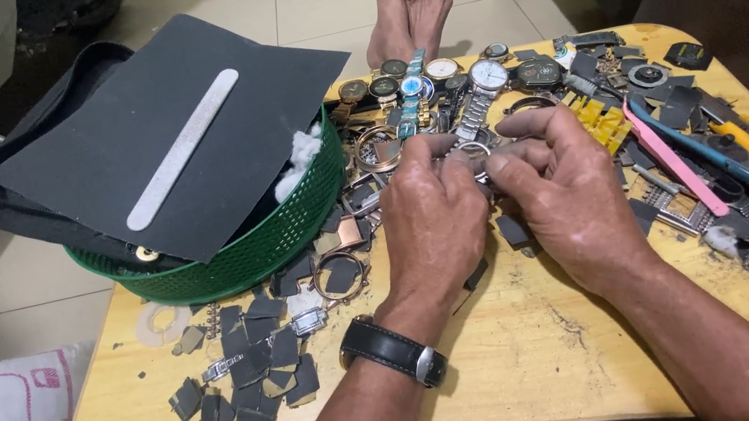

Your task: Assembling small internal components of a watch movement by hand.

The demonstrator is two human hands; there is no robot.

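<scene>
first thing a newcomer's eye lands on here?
Probably the two hands at the centre of the wooden table: the left hand and right hand meet over a small metal watch part. Next, the green basket at upper left, covered by a dark sheet with a pale file on top. Behind the hands runs a row of watches, with tools along the right edge.

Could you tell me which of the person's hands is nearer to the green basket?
The left. The left hand sits just right of the green basket, a small gap apart. The right hand lies beyond it, farther toward the tools.
</scene>
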